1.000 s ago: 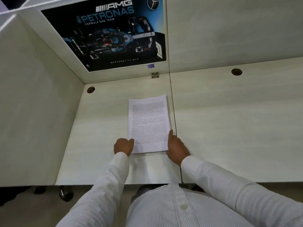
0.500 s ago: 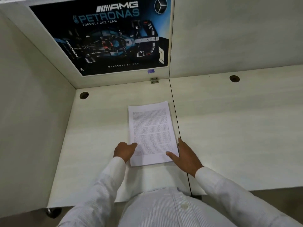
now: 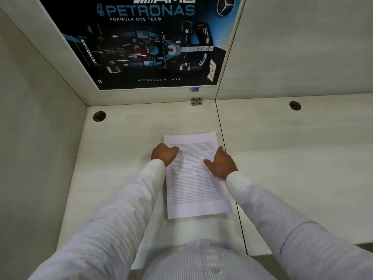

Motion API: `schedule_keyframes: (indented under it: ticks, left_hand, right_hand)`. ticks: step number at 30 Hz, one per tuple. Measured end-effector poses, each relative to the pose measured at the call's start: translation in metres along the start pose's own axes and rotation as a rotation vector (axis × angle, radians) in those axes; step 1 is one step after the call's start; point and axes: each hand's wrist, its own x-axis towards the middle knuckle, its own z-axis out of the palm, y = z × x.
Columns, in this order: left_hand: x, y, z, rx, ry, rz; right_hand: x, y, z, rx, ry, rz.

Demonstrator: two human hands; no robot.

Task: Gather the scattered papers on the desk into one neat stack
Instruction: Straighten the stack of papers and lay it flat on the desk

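Left hand (image 3: 164, 155), loosely curled, is pressed against the left edge of the paper stack (image 3: 194, 176); right hand (image 3: 221, 163), fingers spread, is laid flat on its right edge. Nothing is gripped. The stack lies on the bench (image 3: 125, 158), edges nearly flush. No loose sheets are seen; only final squaring is judged left.

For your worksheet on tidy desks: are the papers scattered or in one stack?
One stack. The papers lie flat on the desk with edges lined up, left hand and right hand at their sides.
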Motion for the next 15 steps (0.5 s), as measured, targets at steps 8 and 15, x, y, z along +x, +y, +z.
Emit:
schedule_keyframes:
  ticks: [8, 15]
  left_hand:
    - [0.012, -0.004, 0.003, -0.024, 0.007, -0.056]
    - [0.035, 0.027, -0.013, 0.048, 0.025, -0.056]
  right_hand:
    - [0.013, 0.001, 0.002, 0.034, 0.069, 0.038]
    - [0.056, -0.027, -0.021, 0.112, 0.065, 0.055]
